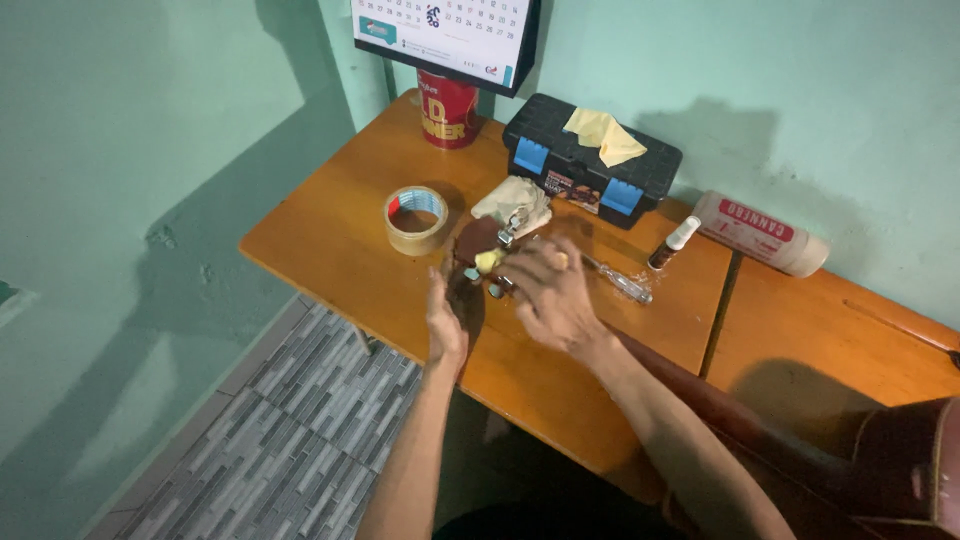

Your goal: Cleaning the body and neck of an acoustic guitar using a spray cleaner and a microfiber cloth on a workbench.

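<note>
Mint-green walls close in behind an orange wooden table [330, 240], with grey patterned floor tiles [300, 440] below its near edge. At the back stand a red cylindrical can [447, 110] under a hanging calendar [445, 30], and a black toolbox with blue latches [590, 160] bearing a yellow cloth [603, 135]. A roll of brown packing tape [416, 220] lies left of the work, a beige rag [512, 200] just behind it; to the right are a clear-handled screwdriver [620, 283], a small spray bottle [675, 242] and a white tube with a red label [760, 232]. The dark brown rounded object [472, 245], carrying metal pegs and a yellowish part, sits near the table's middle between both hands. The left hand [445, 320] stands edge-on beside it, fingers straight and holding nothing; the right hand [548, 290] is spread flat over its right side, fingers loosely open, and whether it grasps anything beneath cannot be told
</note>
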